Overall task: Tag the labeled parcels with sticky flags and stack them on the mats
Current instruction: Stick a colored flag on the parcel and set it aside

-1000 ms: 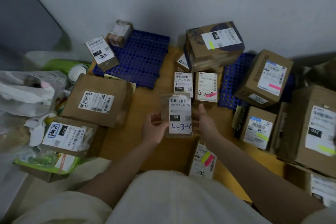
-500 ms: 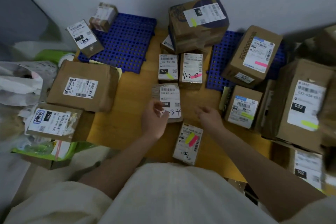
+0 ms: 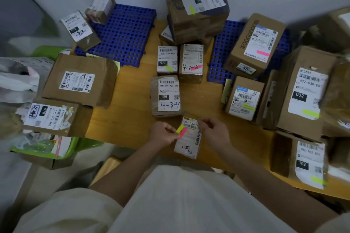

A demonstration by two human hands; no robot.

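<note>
A small parcel [image 3: 186, 144] lies at the near edge of the wooden table [image 3: 130, 119], with a strip of yellow and pink sticky flags [image 3: 180, 131] on its label. My left hand [image 3: 162, 134] pinches the left end of the flags. My right hand [image 3: 214, 130] pinches the parcel's upper right edge. Just beyond, the parcel marked 4-3-4 [image 3: 165, 96] lies flat with no flag on its label, and no hand touches it. Two blue mats sit at the back: the left mat [image 3: 125, 34] and the right mat [image 3: 221, 53].
Flagged parcels stand behind: 070 [image 3: 167, 59], 4-2-8 [image 3: 191, 60], a big box [image 3: 197, 11] and a box [image 3: 255, 43] on the right mat. More boxes crowd the right edge [image 3: 303, 91]. At left lie unflagged boxes [image 3: 79, 79], a plastic bag [image 3: 17, 81] and a green tray [image 3: 45, 147].
The 4-3-4 parcel, held in both hands a second ago, now lies on the table. Both hands have drawn back to the small parcel, and my left fingers have closed on the flags.
</note>
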